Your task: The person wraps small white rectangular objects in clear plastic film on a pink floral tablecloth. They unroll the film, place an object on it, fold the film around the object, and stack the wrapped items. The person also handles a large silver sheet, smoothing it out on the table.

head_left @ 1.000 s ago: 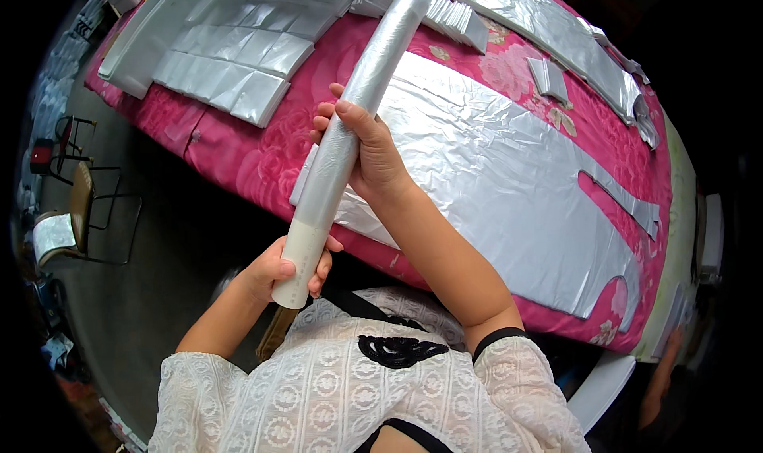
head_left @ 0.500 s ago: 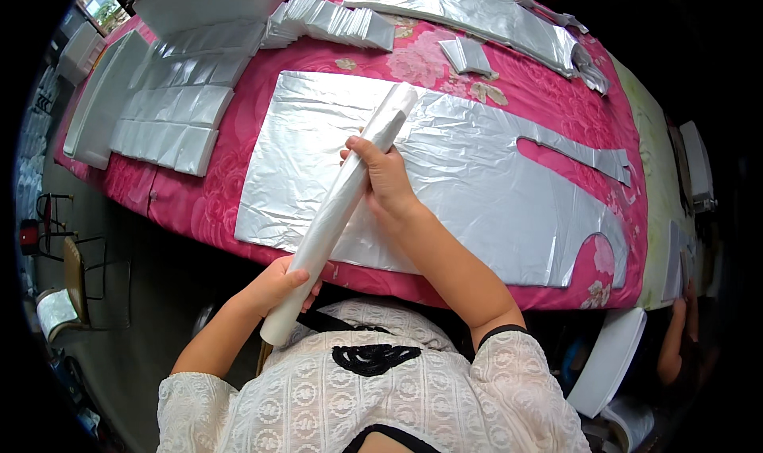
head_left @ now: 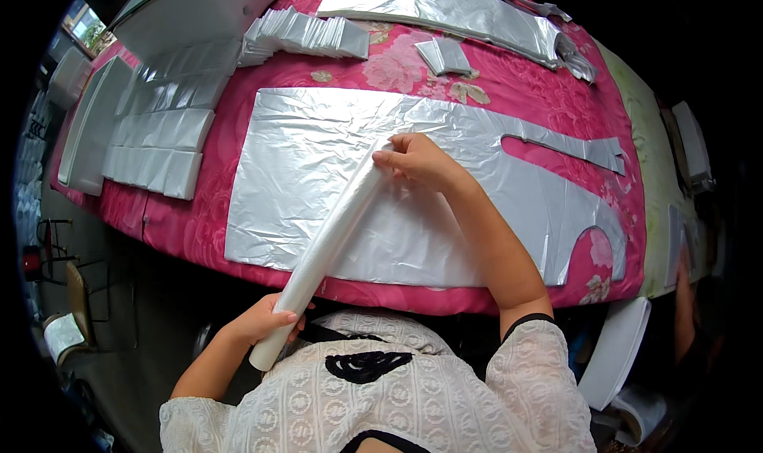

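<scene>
A long roll of whitish plastic film (head_left: 326, 234) slants from near my body up over the table. Its lower end is wrapped by my left hand (head_left: 269, 318), the thumb lying across the top. At the far end my right hand (head_left: 420, 163) is closed on the roll's edge, with thumb and fingers pinching it. Beneath the roll lies a flat, crinkled silvery-white plastic sheet (head_left: 270, 159), a stack or single layer I cannot tell. Its right side has a curved cut-out and long strap-like strips.
Folded white packets (head_left: 151, 171) lie in rows at the left, beside a white bin (head_left: 95, 127). A fanned row of packets (head_left: 306, 36), a small packet pair (head_left: 443, 56) and a thick plastic stack (head_left: 437, 8) lie farther back. A pink floral cloth (head_left: 199, 238) covers the table.
My right hand has slid from the roll's upper body to its far end and now pinches there. The roll and my left hand have shifted slightly down and left.
</scene>
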A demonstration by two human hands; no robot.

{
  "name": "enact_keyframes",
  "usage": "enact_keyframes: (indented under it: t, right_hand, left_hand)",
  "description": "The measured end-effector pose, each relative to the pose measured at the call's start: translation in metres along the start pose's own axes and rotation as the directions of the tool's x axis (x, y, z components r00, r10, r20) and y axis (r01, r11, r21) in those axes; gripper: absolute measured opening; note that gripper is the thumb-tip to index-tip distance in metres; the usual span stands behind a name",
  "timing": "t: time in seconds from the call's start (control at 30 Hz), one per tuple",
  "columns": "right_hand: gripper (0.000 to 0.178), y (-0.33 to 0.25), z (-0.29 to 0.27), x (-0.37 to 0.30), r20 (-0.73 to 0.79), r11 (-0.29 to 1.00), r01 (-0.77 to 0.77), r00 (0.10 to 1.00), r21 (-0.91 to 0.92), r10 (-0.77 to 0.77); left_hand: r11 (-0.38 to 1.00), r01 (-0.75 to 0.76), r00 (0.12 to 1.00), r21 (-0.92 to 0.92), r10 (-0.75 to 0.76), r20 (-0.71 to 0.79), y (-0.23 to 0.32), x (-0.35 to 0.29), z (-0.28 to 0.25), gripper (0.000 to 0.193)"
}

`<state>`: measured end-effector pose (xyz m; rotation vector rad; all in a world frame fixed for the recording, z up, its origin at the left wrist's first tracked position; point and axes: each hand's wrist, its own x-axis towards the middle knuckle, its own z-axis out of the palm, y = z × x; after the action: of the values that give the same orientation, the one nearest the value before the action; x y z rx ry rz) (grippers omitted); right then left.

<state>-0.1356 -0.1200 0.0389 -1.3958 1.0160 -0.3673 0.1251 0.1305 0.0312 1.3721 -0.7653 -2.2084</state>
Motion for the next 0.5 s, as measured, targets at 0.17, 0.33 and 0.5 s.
enact_keyframes:
  t: [0.17,0.33,0.5]
  right_hand:
    - [0.022,0.010,-0.015,0.003,-0.024,0.996,0.072,0.997,0.047,-0.071]
    - [0.018,0.041,-0.104,-0.002,-0.422,0.989,0.134,0.895,-0.061,-0.147]
    - [0.015,0.065,-0.198,-0.035,-0.650,0.992,0.090,0.750,-0.083,-0.122]
  left_hand:
    - [0.999,0.021,0.997,-0.031,-0.018,0.081,-0.007,-0.002,-0.010,0.064]
    - [0.990,0.140,0.977,0.020,-0.141,0.158,-0.013,-0.017,-0.034,0.055]
    - [0.961,0.079,0.941,0.267,-0.160,0.297,-0.008,-0.038,-0.067,0.054]
